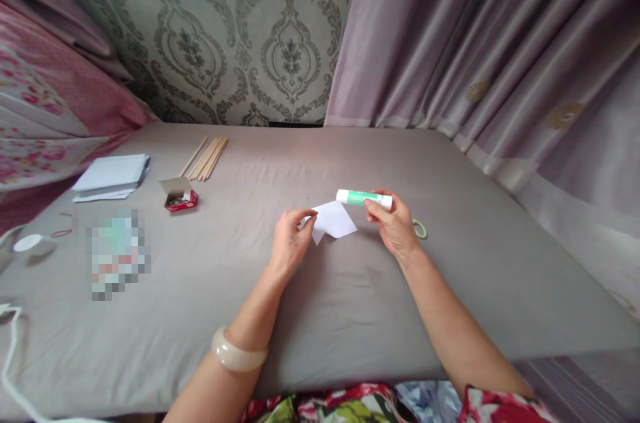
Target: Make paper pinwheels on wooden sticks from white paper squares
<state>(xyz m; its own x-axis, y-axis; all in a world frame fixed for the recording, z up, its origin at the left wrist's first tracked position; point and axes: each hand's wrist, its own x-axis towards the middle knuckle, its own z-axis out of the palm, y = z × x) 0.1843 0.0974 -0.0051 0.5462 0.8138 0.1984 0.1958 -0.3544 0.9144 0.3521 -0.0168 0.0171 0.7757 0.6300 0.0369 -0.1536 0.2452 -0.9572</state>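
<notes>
My left hand (293, 239) pinches the left corner of a small white piece of paper (336, 219), which has a folded or cut edge at its bottom. In my right hand (395, 226) is a glue stick (364, 198) with a green and white label, held nearly level. Its white left end is at the paper's upper edge; whether it touches the paper I cannot tell. Just beyond my right wrist, the light green loop handle (419, 229) of some tool shows, the remainder hidden behind my hand.
A grey cloth (240, 329) covers the table. On the left are a stack of white paper (113, 173), several wooden sticks (209, 159), an open red box (180, 199) of small metal pieces, a blurred-out item (117, 253) and a white cable (13, 369). Curtains (410, 36) hang at right.
</notes>
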